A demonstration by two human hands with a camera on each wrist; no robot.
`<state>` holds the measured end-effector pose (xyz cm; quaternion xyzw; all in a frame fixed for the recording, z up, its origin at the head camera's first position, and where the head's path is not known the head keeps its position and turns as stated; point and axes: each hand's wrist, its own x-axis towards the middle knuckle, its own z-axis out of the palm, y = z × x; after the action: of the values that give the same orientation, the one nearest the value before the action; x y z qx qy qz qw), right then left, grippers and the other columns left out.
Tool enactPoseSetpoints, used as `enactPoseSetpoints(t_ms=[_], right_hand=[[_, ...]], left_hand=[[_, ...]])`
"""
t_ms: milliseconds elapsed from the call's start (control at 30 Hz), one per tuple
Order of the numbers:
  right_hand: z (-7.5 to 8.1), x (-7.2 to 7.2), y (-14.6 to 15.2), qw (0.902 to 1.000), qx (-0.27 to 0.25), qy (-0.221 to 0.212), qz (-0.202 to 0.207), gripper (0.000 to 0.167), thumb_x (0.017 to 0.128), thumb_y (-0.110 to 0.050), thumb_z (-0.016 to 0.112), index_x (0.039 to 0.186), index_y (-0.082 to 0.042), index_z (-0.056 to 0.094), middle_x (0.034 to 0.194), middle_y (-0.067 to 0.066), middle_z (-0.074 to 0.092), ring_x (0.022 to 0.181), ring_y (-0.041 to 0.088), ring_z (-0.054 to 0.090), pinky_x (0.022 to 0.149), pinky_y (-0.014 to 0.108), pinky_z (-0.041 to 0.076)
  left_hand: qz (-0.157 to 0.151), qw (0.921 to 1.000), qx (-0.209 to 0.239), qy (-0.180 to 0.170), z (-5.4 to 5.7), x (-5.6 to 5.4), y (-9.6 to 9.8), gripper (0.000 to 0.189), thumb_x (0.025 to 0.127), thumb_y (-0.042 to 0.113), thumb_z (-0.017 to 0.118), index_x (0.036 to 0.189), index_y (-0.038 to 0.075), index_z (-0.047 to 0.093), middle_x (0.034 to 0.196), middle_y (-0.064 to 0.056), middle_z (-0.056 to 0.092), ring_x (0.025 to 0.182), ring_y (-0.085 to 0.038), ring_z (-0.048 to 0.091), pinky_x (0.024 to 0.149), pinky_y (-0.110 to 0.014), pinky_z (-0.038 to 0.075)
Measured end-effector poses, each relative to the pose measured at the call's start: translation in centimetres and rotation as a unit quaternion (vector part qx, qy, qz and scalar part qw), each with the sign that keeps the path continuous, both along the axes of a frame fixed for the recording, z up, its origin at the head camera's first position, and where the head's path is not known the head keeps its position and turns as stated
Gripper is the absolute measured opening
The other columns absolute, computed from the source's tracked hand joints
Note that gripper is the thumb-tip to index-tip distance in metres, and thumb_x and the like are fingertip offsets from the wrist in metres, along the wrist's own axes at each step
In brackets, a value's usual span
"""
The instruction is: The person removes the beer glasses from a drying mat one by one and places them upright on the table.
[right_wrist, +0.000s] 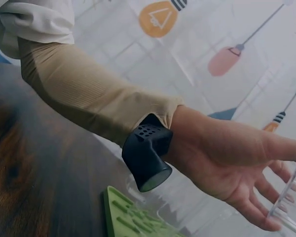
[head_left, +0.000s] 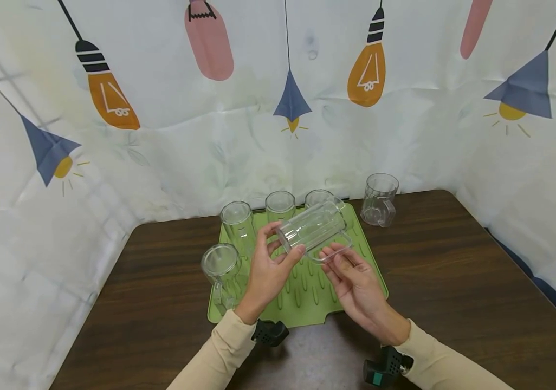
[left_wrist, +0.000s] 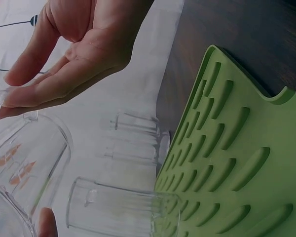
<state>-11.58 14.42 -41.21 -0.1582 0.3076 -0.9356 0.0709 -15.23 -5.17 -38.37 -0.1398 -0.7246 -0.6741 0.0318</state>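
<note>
A clear mug (head_left: pixel 313 226) is held tilted on its side above the green drying mat (head_left: pixel 307 309). My left hand (head_left: pixel 269 270) grips its left end, thumb on the near side and fingers on the far side. Its handle hangs below, and my right hand (head_left: pixel 356 281) pinches this between thumb and fingers. In the left wrist view the right hand (left_wrist: pixel 84 64) shows at the mug's handle. The right wrist view catches the left hand (right_wrist: pixel 237 168) around the mug's edge (right_wrist: pixel 291 197).
Along the mat's left and back edges stand several clear mugs, among them a front-left mug (head_left: pixel 221 262) and a back mug (head_left: pixel 280 203). Another clear mug (head_left: pixel 379 199) stands on the brown table (head_left: pixel 453 271) right of the mat. A patterned curtain (head_left: pixel 258 135) hangs behind.
</note>
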Motion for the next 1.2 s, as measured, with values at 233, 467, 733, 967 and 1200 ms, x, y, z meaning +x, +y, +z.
enactPoseSetpoints(t_ms=[233, 467, 733, 967, 1200], right_hand=[[0.1, 0.1, 0.0, 0.9996, -0.025, 0.007, 0.01, 0.032, 0.111, -0.005, 0.04, 0.117, -0.015, 0.07, 0.122, 0.0, 0.075, 0.12, 0.008, 0.071, 0.11, 0.022, 0.053], [0.6, 0.3, 0.0, 0.9988, -0.043, 0.016, 0.02, 0.033, 0.111, -0.005, 0.039, 0.114, -0.015, 0.07, 0.119, 0.0, 0.074, 0.118, 0.01, 0.071, 0.112, 0.022, 0.052], [1.3, 0.3, 0.0, 0.9979, -0.053, 0.027, 0.027, 0.033, 0.111, -0.003, 0.039, 0.113, -0.014, 0.07, 0.117, 0.0, 0.075, 0.117, 0.01, 0.071, 0.111, 0.022, 0.053], [2.1, 0.2, 0.3, 0.9976, -0.051, 0.038, 0.027, 0.031, 0.111, -0.005, 0.038, 0.113, -0.014, 0.068, 0.116, 0.0, 0.072, 0.116, 0.01, 0.071, 0.11, 0.022, 0.053], [2.5, -0.1, 0.6, 0.9958, -0.052, 0.069, 0.03, 0.032, 0.111, -0.002, 0.038, 0.117, -0.012, 0.068, 0.117, 0.001, 0.073, 0.116, 0.012, 0.072, 0.109, 0.023, 0.054]], left_hand=[[0.0, 1.0, -0.002, -0.007, -0.1, 0.1, 0.0, 0.068, 0.096, 0.023, 0.075, 0.152, 0.021, 0.037, 0.153, -0.015, 0.037, 0.14, -0.037, 0.054, 0.101, -0.041, 0.061], [0.0, 1.0, 0.0, -0.005, 0.2, 0.2, 0.2, 0.068, 0.094, 0.022, 0.076, 0.151, 0.021, 0.038, 0.152, -0.014, 0.038, 0.14, -0.036, 0.054, 0.102, -0.042, 0.061], [-0.004, 1.0, 0.005, -0.004, 0.6, 0.2, 0.3, 0.069, 0.094, 0.022, 0.076, 0.151, 0.022, 0.037, 0.153, -0.012, 0.036, 0.141, -0.034, 0.053, 0.103, -0.041, 0.06], [-0.014, 0.9999, 0.005, -0.003, 1.3, 0.5, 0.0, 0.08, 0.093, 0.023, 0.077, 0.157, 0.022, 0.029, 0.159, -0.013, 0.031, 0.146, -0.035, 0.048, 0.108, -0.043, 0.058], [-0.016, 0.9992, -0.035, -0.006, 1.8, 0.9, -0.6, 0.086, 0.094, 0.032, 0.076, 0.163, 0.027, 0.024, 0.168, -0.008, 0.026, 0.149, -0.036, 0.045, 0.111, -0.048, 0.054]])
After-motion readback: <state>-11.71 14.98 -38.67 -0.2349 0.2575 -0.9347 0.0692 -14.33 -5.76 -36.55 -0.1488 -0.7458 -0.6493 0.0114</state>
